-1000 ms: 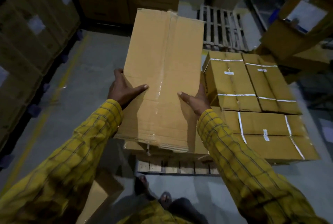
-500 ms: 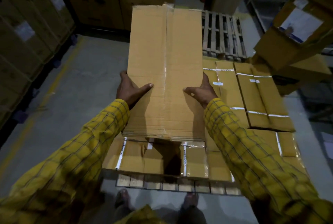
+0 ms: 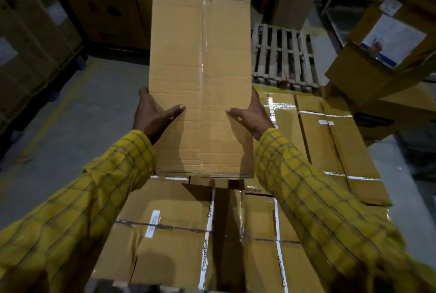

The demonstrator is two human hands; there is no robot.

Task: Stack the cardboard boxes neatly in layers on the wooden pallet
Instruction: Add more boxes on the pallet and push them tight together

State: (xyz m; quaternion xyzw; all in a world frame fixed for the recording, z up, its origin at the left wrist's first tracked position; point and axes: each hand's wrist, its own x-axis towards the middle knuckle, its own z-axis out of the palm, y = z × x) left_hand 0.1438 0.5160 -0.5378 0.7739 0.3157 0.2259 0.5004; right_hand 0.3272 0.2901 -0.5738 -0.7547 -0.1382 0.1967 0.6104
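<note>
I hold a long brown cardboard box [image 3: 200, 75] with a clear tape seam down its middle, out in front of me above the stack. My left hand [image 3: 153, 118] grips its left edge, thumb lying on top. My right hand [image 3: 252, 118] grips its right edge the same way. Below it lie several taped boxes: one at the lower left [image 3: 165, 229], one at the lower right [image 3: 264, 245], and two long ones on the right [image 3: 330, 141]. A dark gap [image 3: 226, 233] runs between the two near boxes. The pallet under them is hidden.
An empty wooden pallet [image 3: 283, 57] lies on the floor behind the stack. Tall stacks of big cartons [image 3: 106, 9] stand at the back and left. Labelled boxes [image 3: 387, 47] pile up at the right. Grey concrete floor [image 3: 70, 115] stretches to the left.
I have stepped closer to the stack, so the near boxes now fill the bottom of the view. The held box has shifted forward over them and stayed in both hands.
</note>
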